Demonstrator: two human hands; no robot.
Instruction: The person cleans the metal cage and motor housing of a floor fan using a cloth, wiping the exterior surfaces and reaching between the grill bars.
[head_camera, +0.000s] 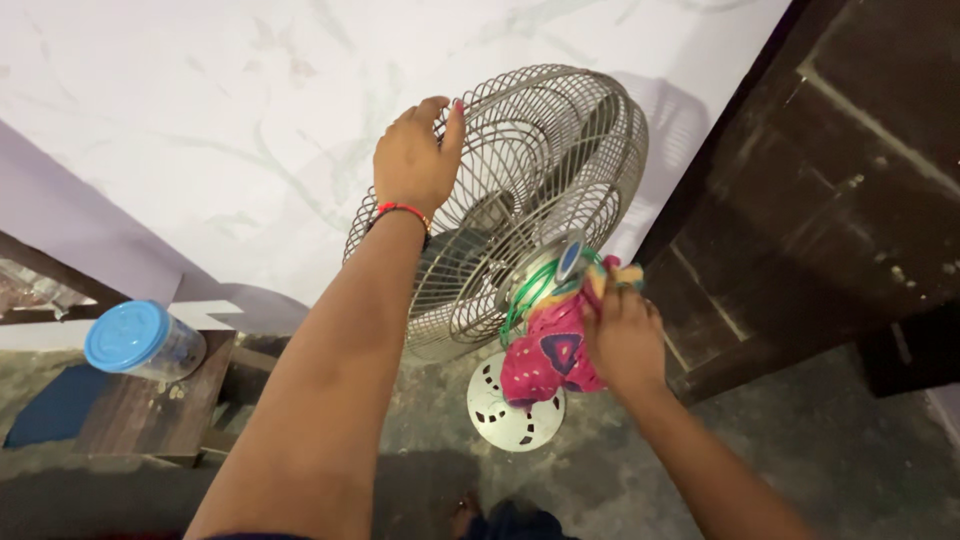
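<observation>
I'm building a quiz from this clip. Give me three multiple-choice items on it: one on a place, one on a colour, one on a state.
1. Where is the left hand?
A. On the rim of the fan grille
B. On the jar
C. On the floor

2. What colour is the lid of the jar?
A. Red
B. Blue
C. Yellow

3. How does the right hand stand?
A. Open and empty
B. Closed on a pink patterned cloth
C. Closed on the fan base

Key: 1 A, its fingers curl over the grille's upper edge; 2 B, the lid shows light blue; 3 B, the fingers grip the cloth against the grille's centre.
</observation>
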